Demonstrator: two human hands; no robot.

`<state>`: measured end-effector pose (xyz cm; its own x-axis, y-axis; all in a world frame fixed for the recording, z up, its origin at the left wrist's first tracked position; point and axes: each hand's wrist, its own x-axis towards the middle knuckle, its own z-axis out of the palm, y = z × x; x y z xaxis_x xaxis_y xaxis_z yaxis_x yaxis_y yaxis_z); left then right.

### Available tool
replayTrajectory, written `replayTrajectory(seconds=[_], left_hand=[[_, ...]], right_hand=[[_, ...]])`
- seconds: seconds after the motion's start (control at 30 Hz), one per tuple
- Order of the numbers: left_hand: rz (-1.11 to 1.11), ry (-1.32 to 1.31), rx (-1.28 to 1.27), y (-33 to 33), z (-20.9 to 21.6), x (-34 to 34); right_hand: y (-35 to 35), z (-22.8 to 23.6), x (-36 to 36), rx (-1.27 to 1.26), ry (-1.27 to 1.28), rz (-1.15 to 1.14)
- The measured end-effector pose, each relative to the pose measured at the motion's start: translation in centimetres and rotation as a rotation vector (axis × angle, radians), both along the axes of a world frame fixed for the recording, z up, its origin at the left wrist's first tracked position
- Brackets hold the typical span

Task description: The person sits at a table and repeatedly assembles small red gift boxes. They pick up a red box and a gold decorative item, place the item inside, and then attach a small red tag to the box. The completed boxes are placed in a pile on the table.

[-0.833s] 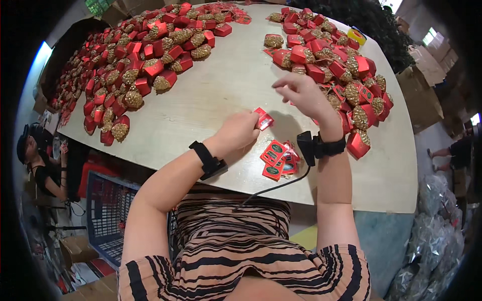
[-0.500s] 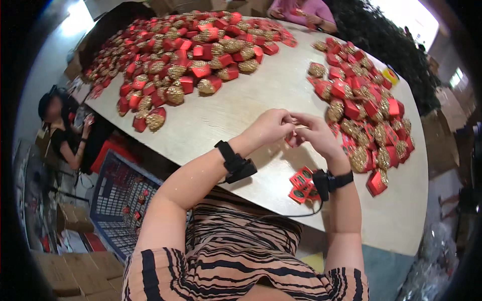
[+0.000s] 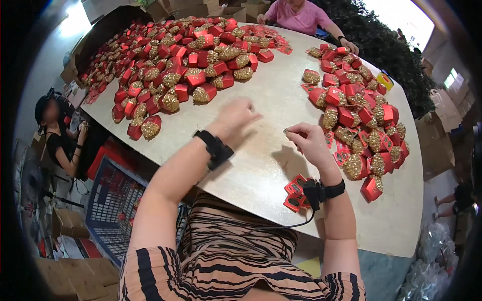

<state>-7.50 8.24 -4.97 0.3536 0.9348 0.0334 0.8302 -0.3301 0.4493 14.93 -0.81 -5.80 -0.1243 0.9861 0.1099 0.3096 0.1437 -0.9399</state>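
My left hand (image 3: 237,119) is over the middle of the table, its fingers curled and smeared by motion, near the edge of the large heap. To its right, my right hand (image 3: 310,144) is closed in a pinch on something tiny and thin, too small to name. Small red printed tags (image 3: 296,193) lie in a loose stack close to my right wrist. The large heap of red ornaments with gold glittery ends (image 3: 193,78) covers the far left of the table. Beside my right hand spreads a smaller heap of these ornaments (image 3: 354,118), with red tags among them.
The pale table (image 3: 261,175) curves around in front of me. A blue plastic basket (image 3: 113,200) with a few red pieces stands below its left edge. A person in pink (image 3: 304,17) works across the table, and another in black (image 3: 63,140) sits at left. Cardboard boxes (image 3: 75,276) lie lower left.
My hands were together over a small red piece and are now apart, the left drawn away leftward. The person in pink has reached an arm toward the right heap.
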Motion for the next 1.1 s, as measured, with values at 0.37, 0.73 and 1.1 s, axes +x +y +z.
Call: replayTrajectory(seconds=[0.37, 0.73, 1.1], left_hand=[[0.335, 0.45, 0.419, 6.5, -3.5, -8.6], [0.256, -1.364, -0.697, 1.2, -0.7, -3.9], [0.006, -1.988, -0.846, -5.3, -1.3, 5.2]], right_hand=[[-0.5, 2.5, 0.9, -0.35, 0.637, 0.18], [0.1, 0.2, -0.2, 0.109, 0.112, -0.041], [-0.2, 0.1, -0.6, 0.216, -0.092, -0.004]])
